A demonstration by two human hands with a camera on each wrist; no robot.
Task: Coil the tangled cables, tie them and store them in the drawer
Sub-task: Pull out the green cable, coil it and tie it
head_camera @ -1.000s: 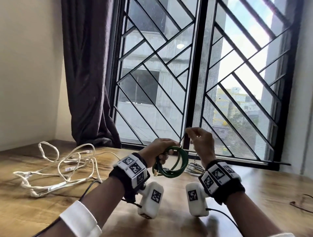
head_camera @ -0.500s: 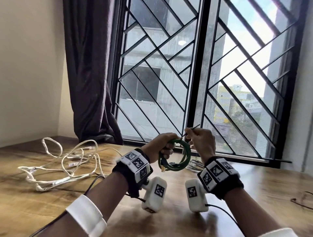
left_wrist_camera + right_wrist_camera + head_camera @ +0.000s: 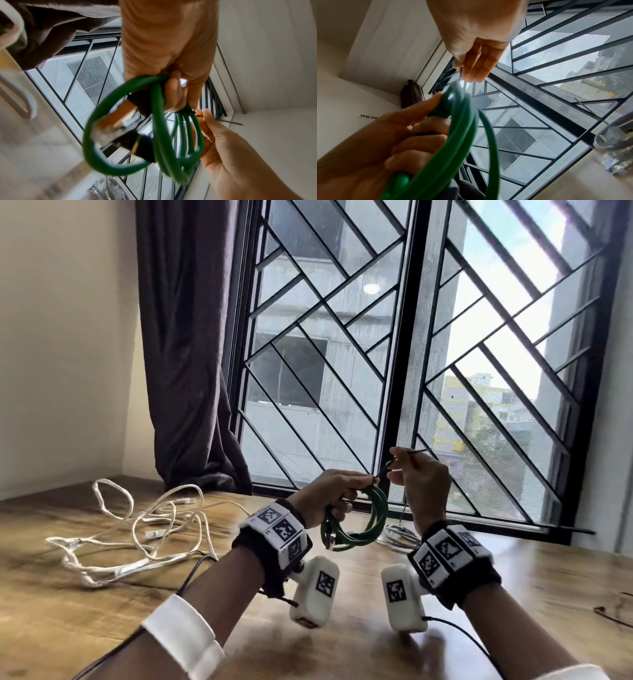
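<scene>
Item: green cable (image 3: 359,522), coiled into several loops and held clear above the bench (image 3: 68,594), just right of centre near the window. Left hand (image 3: 329,494): grip closed round the top of the coil, loops hanging below it, plug ends dangling inside the ring. Right hand (image 3: 423,474): just right of and slightly above the left, thumb and forefinger pinching a thin black tie (image 3: 407,455), the other fingers lying straight. Key relation: the tie already bands the strands at the top of the coil, right beside the left hand's grip, and its free tail runs up and to the right, away from the coil; the coming pull, by my judgement, follows that axis. The right hand is the nearer to the tail. Also present: white cable (image 3: 137,529), tangled on the bench, far left, well apart.
</scene>
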